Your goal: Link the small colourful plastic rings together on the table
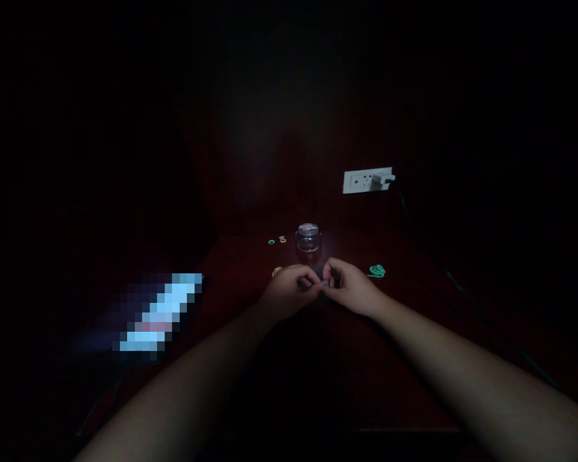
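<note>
My left hand and my right hand meet over the middle of the dark red table. Both are closed in a pinch, fingertips to fingertips, on a small pale purplish thing. It is mostly covered by the fingers, so its kind is unclear. Just beyond the hands stands a small clear jar with a lid on it. A yellow looped thing peeks out behind my left hand. To the right of my right hand lies a green looped band or cord.
Small rings, one green and one yellow, lie left of the jar beside a purplish one. A lit, pixelated screen is at the left. A white wall socket holds a plug; a dark cable runs along the right.
</note>
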`<state>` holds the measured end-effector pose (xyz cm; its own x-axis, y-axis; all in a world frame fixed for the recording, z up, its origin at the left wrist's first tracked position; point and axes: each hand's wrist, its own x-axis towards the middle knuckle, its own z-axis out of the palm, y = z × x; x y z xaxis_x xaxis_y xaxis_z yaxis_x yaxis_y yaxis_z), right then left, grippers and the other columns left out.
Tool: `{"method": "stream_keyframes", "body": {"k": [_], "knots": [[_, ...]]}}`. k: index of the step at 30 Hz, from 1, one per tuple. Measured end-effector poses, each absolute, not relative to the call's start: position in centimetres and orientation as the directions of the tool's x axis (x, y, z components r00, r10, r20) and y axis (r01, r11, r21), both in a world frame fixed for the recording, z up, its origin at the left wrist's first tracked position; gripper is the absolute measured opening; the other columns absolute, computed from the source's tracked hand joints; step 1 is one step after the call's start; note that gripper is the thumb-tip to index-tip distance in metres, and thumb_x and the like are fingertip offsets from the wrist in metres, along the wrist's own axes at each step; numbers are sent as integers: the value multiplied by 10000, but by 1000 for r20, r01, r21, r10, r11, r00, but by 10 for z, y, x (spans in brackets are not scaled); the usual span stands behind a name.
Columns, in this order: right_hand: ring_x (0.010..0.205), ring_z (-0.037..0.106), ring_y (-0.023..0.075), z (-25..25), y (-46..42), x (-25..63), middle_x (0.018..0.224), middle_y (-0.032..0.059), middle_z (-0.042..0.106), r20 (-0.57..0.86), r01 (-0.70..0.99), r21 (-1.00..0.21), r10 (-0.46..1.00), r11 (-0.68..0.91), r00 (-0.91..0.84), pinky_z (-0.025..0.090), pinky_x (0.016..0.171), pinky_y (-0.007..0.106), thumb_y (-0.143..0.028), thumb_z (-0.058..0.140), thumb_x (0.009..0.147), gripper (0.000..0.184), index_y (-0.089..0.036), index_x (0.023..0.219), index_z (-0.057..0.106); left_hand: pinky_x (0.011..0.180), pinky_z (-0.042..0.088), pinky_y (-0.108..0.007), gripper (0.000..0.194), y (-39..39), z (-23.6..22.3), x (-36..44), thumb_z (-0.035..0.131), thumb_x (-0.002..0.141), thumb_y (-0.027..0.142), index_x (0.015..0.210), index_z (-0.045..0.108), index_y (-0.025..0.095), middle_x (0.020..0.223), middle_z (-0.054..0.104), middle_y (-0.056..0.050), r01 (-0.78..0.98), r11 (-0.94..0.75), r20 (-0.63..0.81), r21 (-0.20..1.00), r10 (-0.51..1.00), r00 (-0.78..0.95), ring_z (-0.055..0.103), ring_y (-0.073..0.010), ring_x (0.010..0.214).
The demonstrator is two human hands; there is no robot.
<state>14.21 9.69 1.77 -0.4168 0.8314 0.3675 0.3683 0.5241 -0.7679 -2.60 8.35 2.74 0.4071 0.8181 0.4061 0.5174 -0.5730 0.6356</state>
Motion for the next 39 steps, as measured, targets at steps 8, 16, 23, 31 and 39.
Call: {"method": "stream_keyframes", "body": {"k": [8,16,23,31,39], "knots": [[499,417,76,22,94,142,556,-29,475,331,387,-773,839,504,-431,310,453,187,-199,519,687,51,-151,698,506,559,404,-188,95,82,28,-26,531,713,215,744,593,150,741,601,-17,536,-562,425,629,827,369,520,-89,637],[486,403,73,21,93,142,546,-34,466,316,397,-767,836,504,-450,291,441,183,-223,525,694,83,-158,665,482,519,381,-177,105,81,28,-26,520,717,229,737,582,147,677,583,-2,524,-530,390,666,847,361,492,-74,571],[486,408,75,21,94,142,545,-30,478,322,417,-752,837,510,-442,294,441,184,-226,530,687,85,-152,661,498,513,375,-179,148,80,28,-25,535,718,266,771,611,151,678,578,-5,544,-528,394,652,849,352,477,-75,569],[498,412,77,20,94,142,554,-27,480,316,410,-756,833,510,-454,306,449,186,-219,538,677,81,-150,654,502,505,365,-180,90,81,30,-25,532,697,208,726,588,144,674,572,-2,524,-544,375,655,837,399,481,-77,577],[495,421,76,20,93,141,552,-27,492,318,403,-750,820,525,-476,309,448,185,-203,545,670,69,-152,647,505,474,329,-175,50,80,29,-26,517,665,177,699,541,149,636,536,18,534,-522,315,665,844,433,451,-71,542]]}}
